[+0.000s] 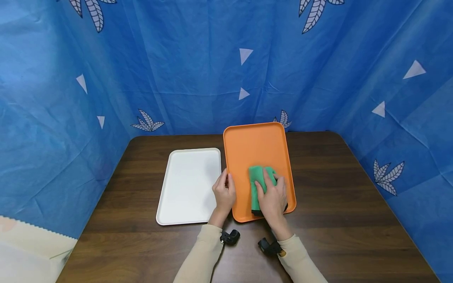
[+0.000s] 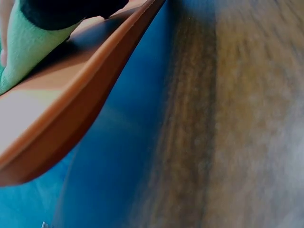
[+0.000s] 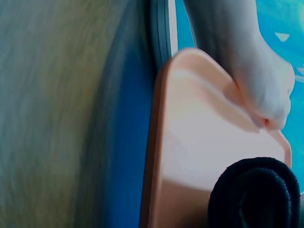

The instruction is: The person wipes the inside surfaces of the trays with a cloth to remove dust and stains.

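Observation:
My left hand (image 1: pixel 224 195) grips the left rim of an orange tray (image 1: pixel 255 145), with the thumb at the rim's inner side. The tray's far end overlaps the curtain in the head view, and its near rim stands above the table in the left wrist view. On the tray's lower right part, my right hand (image 1: pixel 273 196) holds a folded green cloth (image 1: pixel 255 192) with a black edge, thumb and fingers spread around it. Close up, the cloth's rolled black end (image 3: pixel 254 190) shows in the right wrist view. The right palm hides part of the cloth.
A white tray (image 1: pixel 189 186) lies flat on the brown wooden table (image 1: pixel 339 188), just left of the orange one. Blue patterned curtain (image 1: pixel 198 70) hangs behind the table and along both sides. At the lower left is a pale cloth (image 1: pixel 28 251).

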{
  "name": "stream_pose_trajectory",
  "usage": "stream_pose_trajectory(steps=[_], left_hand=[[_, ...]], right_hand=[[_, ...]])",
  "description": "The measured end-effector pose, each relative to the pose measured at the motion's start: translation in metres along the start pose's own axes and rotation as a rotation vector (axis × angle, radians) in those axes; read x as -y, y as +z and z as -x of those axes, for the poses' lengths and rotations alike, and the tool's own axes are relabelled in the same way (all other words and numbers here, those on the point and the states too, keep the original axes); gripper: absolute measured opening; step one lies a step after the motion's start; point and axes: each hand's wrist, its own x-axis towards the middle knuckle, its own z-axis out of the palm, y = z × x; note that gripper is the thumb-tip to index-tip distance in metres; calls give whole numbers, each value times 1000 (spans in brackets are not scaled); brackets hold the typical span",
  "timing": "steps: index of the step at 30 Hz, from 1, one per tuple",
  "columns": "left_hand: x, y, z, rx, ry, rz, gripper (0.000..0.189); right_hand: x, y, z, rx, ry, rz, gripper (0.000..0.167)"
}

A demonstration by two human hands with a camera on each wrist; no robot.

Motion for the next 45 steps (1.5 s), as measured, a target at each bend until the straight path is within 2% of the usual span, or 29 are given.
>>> stream_pose_trajectory(steps=[12, 22, 37, 45], left_hand=[[2, 1, 2, -2, 3, 3, 22], [2, 0, 2, 1, -3, -11, 24], [2, 1, 2, -11, 16, -20, 25], [2, 0, 2, -3, 18, -23, 24]], right_hand=[[20, 8, 14, -13, -184, 34, 49], [27, 12, 24, 0, -270, 62, 51], [16, 5, 16, 33, -315, 49, 51], [4, 0, 11, 21, -289, 41, 51]])
